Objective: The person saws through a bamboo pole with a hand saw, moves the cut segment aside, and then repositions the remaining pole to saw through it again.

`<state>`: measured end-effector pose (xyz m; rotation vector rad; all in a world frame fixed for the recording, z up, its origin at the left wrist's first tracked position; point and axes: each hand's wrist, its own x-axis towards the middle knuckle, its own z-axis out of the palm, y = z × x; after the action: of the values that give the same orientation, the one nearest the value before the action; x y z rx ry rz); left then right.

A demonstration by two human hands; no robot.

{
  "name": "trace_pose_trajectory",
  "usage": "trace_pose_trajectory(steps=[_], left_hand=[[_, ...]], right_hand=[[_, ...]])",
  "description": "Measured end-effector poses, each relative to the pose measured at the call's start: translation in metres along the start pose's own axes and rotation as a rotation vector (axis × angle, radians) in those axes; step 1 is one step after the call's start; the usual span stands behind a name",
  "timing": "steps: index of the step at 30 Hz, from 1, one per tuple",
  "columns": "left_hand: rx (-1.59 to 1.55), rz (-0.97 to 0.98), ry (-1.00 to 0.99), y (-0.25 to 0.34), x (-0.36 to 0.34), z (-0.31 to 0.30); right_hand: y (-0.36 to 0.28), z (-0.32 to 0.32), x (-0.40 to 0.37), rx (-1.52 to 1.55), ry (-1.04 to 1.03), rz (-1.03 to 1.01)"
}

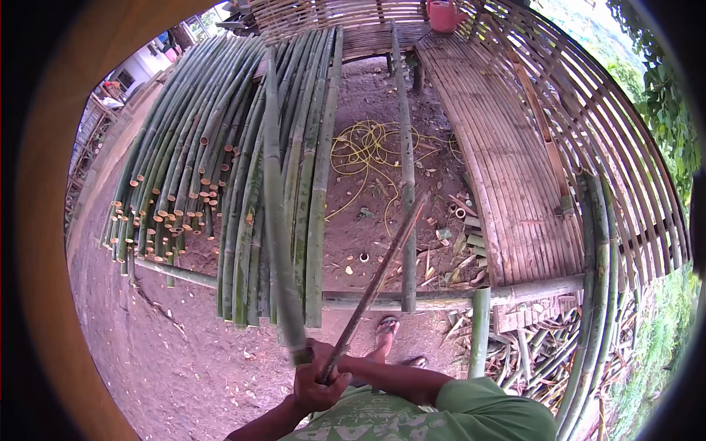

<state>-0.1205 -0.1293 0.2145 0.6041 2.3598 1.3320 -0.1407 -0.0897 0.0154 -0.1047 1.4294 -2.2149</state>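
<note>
A long green bamboo pole [273, 191] stretches away from me, its near end at my hands. My right hand [321, 354] is closed at that near end, partly hidden behind my left hand and a long, narrow, dark brown stick. My left hand [318, 388] is wrapped around the lower end of this stick [373, 288], which slants up to the right to a pointed tip. The two hands are touching or nearly so. Beyond them, several green bamboo poles [315, 220] lie side by side on a support.
A large stack of cut bamboo [169, 162] lies left. A crosswise bamboo rail [434, 300] runs ahead of my feet. Yellow cord [368, 147] is coiled on the dirt. On the right stand a slatted bench [507, 169], upright poles [588, 294] and split bamboo scraps [540, 356].
</note>
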Motion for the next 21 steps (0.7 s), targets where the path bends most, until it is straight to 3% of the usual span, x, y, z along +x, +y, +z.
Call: trace_pose_trajectory(steps=[2,4,5,7,8,9,11,12,13,16,18,20,21], left_hand=[[-0.063,0.122,0.003,0.008,0.003,0.007],[-0.100,0.215,-0.025,0.023,0.008,0.011],[-0.086,0.219,-0.039,0.025,0.008,0.011],[-0.061,0.218,-0.092,0.024,0.005,0.011],[-0.039,0.229,-0.064,0.022,0.003,0.013],[-0.019,0.150,-0.081,0.019,0.000,0.013],[0.043,0.054,-0.083,-0.011,-0.009,0.013],[0.056,0.016,-0.089,-0.022,-0.009,0.014],[0.074,-0.029,-0.094,-0.028,-0.013,0.013],[0.143,-0.159,-0.107,-0.042,-0.013,0.013],[0.218,-0.159,-0.103,-0.050,-0.003,0.016],[0.321,-0.191,-0.085,-0.064,0.003,0.015],[0.378,-0.183,-0.098,-0.068,0.007,0.014]], right_hand=[[-0.055,0.001,0.005,-0.007,-0.199,-0.210],[-0.085,-0.011,-0.004,-0.500,-0.078,-0.522],[-0.050,-0.023,0.010,-0.665,0.161,-0.673],[-0.007,-0.072,-0.028,-0.745,0.439,-0.412],[-0.004,-0.089,-0.074,-0.732,0.669,-0.120],[0.030,-0.107,-0.121,-0.768,0.944,-0.126],[0.062,-0.132,-0.237,-0.937,1.315,0.086],[0.072,-0.130,-0.289,-1.010,1.443,0.441],[0.102,-0.131,-0.338,-0.952,1.554,0.552],[0.168,-0.090,-0.440,-0.645,1.459,1.047],[0.289,-0.062,-0.494,-0.485,1.196,1.104],[0.354,-0.049,-0.515,-0.087,1.269,1.156],[0.356,-0.048,-0.513,-0.180,1.321,1.126]])
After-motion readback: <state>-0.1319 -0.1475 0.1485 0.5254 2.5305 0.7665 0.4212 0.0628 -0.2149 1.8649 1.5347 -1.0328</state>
